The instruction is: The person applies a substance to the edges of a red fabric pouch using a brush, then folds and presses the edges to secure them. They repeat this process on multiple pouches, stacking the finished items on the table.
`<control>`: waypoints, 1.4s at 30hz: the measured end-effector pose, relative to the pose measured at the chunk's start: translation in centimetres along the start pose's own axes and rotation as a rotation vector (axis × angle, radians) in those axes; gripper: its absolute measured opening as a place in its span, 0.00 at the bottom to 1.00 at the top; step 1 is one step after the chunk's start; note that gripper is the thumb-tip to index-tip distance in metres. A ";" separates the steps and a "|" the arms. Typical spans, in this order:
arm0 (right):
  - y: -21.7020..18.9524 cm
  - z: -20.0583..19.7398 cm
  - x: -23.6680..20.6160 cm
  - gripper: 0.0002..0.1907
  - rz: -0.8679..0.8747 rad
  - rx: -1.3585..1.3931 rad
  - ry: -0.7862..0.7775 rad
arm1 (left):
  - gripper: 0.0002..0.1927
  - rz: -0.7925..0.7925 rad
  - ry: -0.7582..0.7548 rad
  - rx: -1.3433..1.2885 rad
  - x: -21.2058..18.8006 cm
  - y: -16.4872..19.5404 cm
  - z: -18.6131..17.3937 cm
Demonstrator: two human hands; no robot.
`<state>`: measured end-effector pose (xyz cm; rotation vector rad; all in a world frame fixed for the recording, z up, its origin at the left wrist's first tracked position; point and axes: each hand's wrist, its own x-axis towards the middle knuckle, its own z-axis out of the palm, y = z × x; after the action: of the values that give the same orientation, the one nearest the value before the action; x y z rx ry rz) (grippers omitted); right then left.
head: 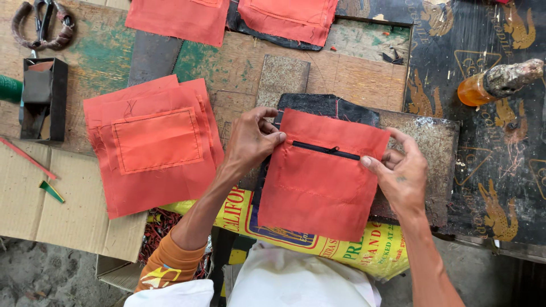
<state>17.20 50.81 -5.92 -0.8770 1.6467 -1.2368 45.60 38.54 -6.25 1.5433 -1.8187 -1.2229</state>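
Note:
An orange-red fabric panel (318, 182) with a black zipper (325, 150) across its upper part lies in front of me, over a black sheet (327, 106). My left hand (250, 139) pinches the panel's upper left edge next to the zipper's end. My right hand (401, 173) grips the right edge at the other end of the zipper. Both hands hold the panel flat and taut.
A stack of orange-red panels with a stitched pocket patch (153, 142) lies to the left. More orange pieces (179, 20) sit at the top. Scissors (42, 25) and a black metal box (42, 99) are far left, an orange bottle (489, 82) at right, cardboard (51, 210) lower left.

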 end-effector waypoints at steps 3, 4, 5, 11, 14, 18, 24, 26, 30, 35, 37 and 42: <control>-0.2 -0.1 1.4 0.40 -0.030 -0.345 0.060 | 0.29 0.018 0.039 0.040 1.2 1.2 -0.3; -0.2 -0.1 1.9 0.40 -0.061 -0.336 0.054 | 0.30 0.025 0.049 0.047 1.7 1.3 -0.4; -0.2 -0.2 2.4 0.39 -0.092 -0.327 0.048 | 0.31 0.033 0.060 0.053 2.2 1.4 -0.4; -0.1 -0.5 4.1 0.38 -0.063 -0.279 0.042 | 0.33 0.031 0.070 0.103 4.2 0.9 -0.4; -0.1 -0.5 4.5 0.38 -0.070 -0.287 0.026 | 0.32 0.028 0.063 0.104 4.5 1.4 -0.5; -0.1 -0.6 5.0 0.39 -0.037 -0.302 0.014 | 0.33 -0.059 0.015 0.037 4.5 2.0 -0.7; 0.1 -0.8 5.5 0.40 -0.038 -0.298 -0.014 | 0.34 0.050 0.025 0.048 4.8 1.3 -0.7; 0.3 -0.9 5.6 0.41 -0.028 -0.277 -0.026 | 0.34 0.057 0.031 0.058 4.8 1.1 -0.7; 0.7 -1.7 5.9 0.40 -0.013 -0.230 -0.072 | 0.34 0.031 0.024 0.043 4.7 1.1 -0.6; 0.9 -2.6 6.7 0.36 0.079 -0.010 -0.154 | 0.34 0.044 0.002 0.035 4.7 1.4 -0.8; 0.9 -2.6 6.7 0.36 0.062 -0.057 -0.144 | 0.34 0.052 0.004 0.056 4.7 1.4 -0.8; 0.8 -1.9 6.0 0.38 -0.004 -0.215 -0.098 | 0.34 0.057 -0.017 0.024 4.7 1.0 -0.7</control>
<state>13.16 46.24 -7.82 -1.0555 1.7206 -1.0148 44.41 33.85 -5.99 1.4880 -1.8813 -1.1957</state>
